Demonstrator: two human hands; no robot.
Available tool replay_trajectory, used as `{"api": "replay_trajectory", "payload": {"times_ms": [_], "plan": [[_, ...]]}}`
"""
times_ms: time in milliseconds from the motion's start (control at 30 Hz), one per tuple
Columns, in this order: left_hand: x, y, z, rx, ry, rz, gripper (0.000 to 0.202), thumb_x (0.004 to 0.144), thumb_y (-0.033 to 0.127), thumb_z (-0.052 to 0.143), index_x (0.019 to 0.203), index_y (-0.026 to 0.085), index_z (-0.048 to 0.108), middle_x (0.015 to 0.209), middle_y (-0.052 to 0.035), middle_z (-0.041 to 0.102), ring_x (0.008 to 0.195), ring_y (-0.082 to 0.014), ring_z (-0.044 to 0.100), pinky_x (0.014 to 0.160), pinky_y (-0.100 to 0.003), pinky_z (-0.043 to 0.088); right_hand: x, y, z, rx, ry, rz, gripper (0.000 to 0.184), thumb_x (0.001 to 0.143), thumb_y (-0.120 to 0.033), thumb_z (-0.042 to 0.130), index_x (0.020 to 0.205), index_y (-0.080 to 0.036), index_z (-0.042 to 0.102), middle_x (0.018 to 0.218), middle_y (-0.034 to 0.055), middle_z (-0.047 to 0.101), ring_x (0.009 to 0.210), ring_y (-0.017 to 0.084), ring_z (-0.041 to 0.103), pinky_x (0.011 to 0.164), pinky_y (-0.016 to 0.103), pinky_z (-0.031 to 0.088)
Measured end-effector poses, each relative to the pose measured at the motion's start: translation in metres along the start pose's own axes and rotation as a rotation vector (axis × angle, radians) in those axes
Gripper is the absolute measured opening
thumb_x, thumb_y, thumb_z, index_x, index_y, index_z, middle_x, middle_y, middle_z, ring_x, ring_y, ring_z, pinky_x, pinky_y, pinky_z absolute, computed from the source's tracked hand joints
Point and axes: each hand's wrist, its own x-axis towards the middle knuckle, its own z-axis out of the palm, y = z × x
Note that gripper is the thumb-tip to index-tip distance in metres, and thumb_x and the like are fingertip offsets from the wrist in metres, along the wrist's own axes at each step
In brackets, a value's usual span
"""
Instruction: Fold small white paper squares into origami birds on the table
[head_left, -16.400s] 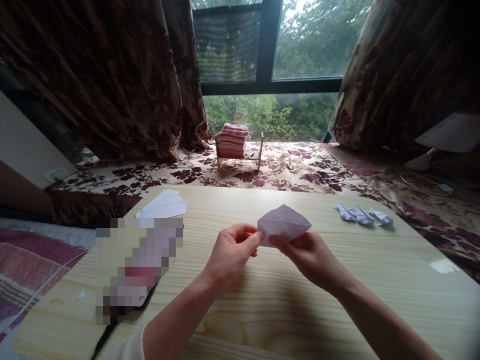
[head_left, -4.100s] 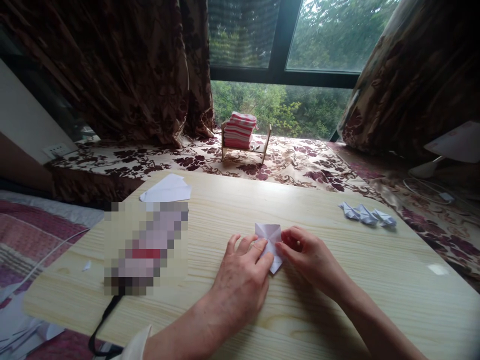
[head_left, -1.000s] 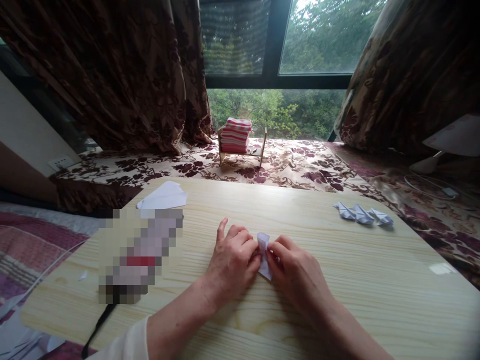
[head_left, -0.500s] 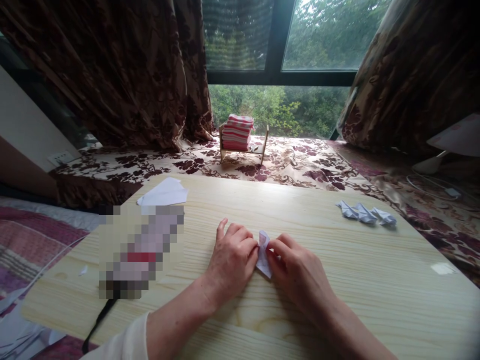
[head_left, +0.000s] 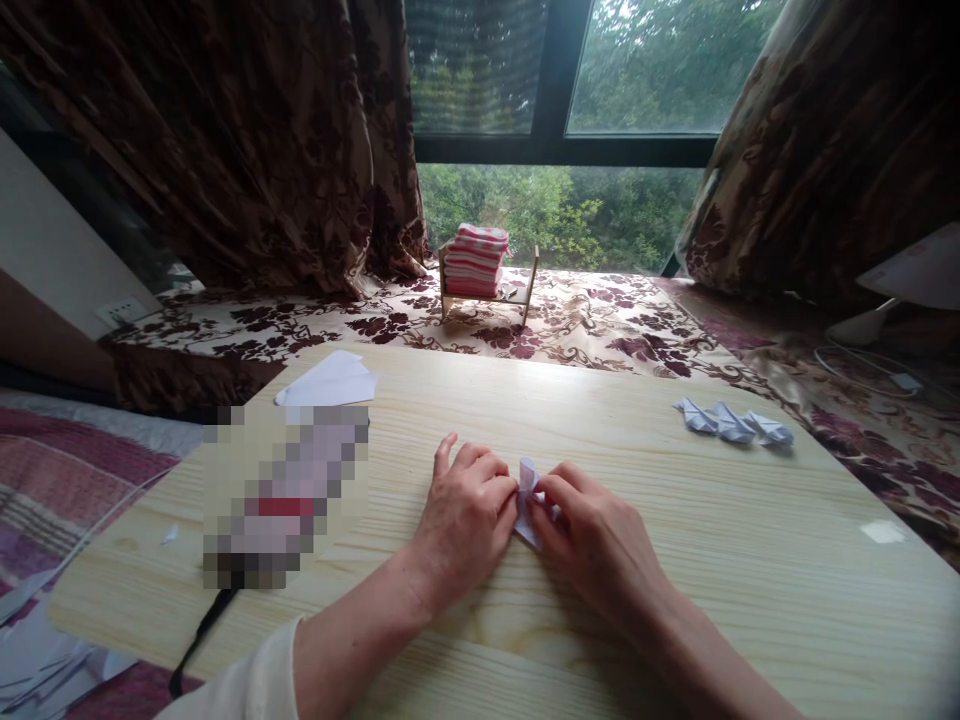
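Note:
A small folded white paper stands between my two hands, low over the middle of the wooden table. My left hand is closed on its left edge with thumb and forefinger, the little finger raised. From the other side my right hand pinches the paper, and its fingers cover part of the lower half. At the table's far right lie three folded paper pieces in a row. Flat white paper sheets rest at the far left.
A blurred-out object with a black strap lies on the left. A paper scrap is near it. Beyond the table, a small rack with folded pink-striped cloths stands on the patterned sill. A lamp is at right.
My right fingers have shifted slightly on the paper, and more of its lower right side is now bent or covered. My left hand has hardly moved.

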Motion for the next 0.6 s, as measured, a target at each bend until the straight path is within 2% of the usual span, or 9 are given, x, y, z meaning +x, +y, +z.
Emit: {"api": "replay_trajectory", "payload": {"times_ms": [300, 600], "plan": [[-0.0027, 0.0015, -0.0015, 0.012, -0.016, 0.031, 0.015, 0.084, 0.016, 0.052, 0.082, 0.020, 0.066, 0.089, -0.0027, 0.066, 0.098, -0.0215, 0.052, 0.108, -0.053, 0.018, -0.0010, 0.0018, 0.0013, 0.028, 0.011, -0.004, 0.020, 0.090, -0.023, 0.045, 0.080, -0.021, 0.062, 0.079, 0.0008, 0.060, 0.064, 0.012, 0.054, 0.055, 0.022, 0.032], [-0.0023, 0.0015, -0.0041, -0.002, -0.038, 0.017, 0.016, 0.085, 0.017, 0.051, 0.084, 0.020, 0.066, 0.090, -0.0024, 0.065, 0.098, -0.0207, 0.052, 0.109, -0.053, 0.017, -0.0001, 0.0001, -0.0051, 0.079, -0.067, -0.017, 0.020, 0.089, -0.021, 0.045, 0.083, -0.022, 0.064, 0.081, 0.0011, 0.060, 0.068, 0.013, 0.055, 0.058, 0.023, 0.034]]}}
